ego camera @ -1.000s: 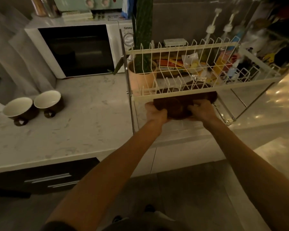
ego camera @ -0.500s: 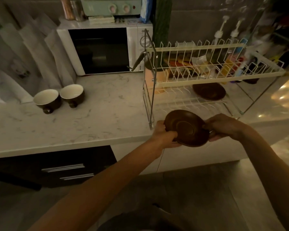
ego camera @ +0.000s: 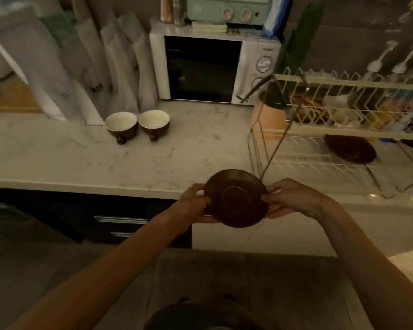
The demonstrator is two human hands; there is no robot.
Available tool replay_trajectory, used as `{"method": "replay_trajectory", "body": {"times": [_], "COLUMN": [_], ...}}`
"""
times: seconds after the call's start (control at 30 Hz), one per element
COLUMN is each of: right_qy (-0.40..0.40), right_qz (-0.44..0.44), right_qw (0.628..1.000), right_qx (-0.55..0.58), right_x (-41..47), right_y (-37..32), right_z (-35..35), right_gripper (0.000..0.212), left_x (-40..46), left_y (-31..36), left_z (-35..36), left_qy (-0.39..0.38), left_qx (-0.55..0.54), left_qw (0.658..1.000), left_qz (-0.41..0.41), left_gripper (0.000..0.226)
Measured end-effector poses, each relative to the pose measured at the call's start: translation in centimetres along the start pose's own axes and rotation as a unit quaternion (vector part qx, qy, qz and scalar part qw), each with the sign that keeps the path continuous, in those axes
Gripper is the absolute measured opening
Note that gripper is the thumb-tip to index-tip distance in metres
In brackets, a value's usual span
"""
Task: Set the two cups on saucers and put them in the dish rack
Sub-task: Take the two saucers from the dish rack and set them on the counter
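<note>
I'm looking at a home kitchen, dim light. Marble-look countertop w/ dark drawers under it. White microwave at the back wall, mint-green mini oven stacked on top. Two-tier wire dish rack on the right, a brown saucer on its lower tier. Two cups out on the counter, pump bottles behind the rack. Domestic, no doubt.

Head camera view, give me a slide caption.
Both hands hold a brown saucer; two cups wait on the counter.
</note>
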State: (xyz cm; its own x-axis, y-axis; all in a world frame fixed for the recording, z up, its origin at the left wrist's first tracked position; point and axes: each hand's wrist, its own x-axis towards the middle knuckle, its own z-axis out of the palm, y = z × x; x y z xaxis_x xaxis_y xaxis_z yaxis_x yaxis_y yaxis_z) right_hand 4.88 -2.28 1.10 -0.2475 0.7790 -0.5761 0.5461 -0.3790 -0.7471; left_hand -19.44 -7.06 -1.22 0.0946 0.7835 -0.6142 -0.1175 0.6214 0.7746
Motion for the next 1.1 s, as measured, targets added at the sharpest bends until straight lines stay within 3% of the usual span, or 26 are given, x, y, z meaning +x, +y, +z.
{"method": "replay_trajectory", "body": {"times": [0.23, 0.43, 1.1], "right_qy": [0.034, 0.091, 0.225], "right_qz": [-0.001, -0.020, 0.007], "right_qw": [0.997, 0.990, 0.973], "right_qx": [0.075, 0.102, 0.048], "right_x": [5.7, 11.1, 22.3], "right_y": [-5.0, -8.1, -10.1], "right_z": [5.6, 8.0, 7.8], "right_gripper": [0.014, 0.007, 0.011], "left_x": [0.9, 4.0, 14.7], "left_y": [3.4, 6.2, 9.5], "left_z": [-7.2, -10.4, -11.9], "left_qy": [0.065, 0.155, 0.214], "left_qx": [-0.016, -0.061, -0.097], "left_qw": [0.997, 0.985, 0.971], "left_qz": [0.045, 0.047, 0.037], "left_gripper": [0.049, 0.036, 0.031]}}
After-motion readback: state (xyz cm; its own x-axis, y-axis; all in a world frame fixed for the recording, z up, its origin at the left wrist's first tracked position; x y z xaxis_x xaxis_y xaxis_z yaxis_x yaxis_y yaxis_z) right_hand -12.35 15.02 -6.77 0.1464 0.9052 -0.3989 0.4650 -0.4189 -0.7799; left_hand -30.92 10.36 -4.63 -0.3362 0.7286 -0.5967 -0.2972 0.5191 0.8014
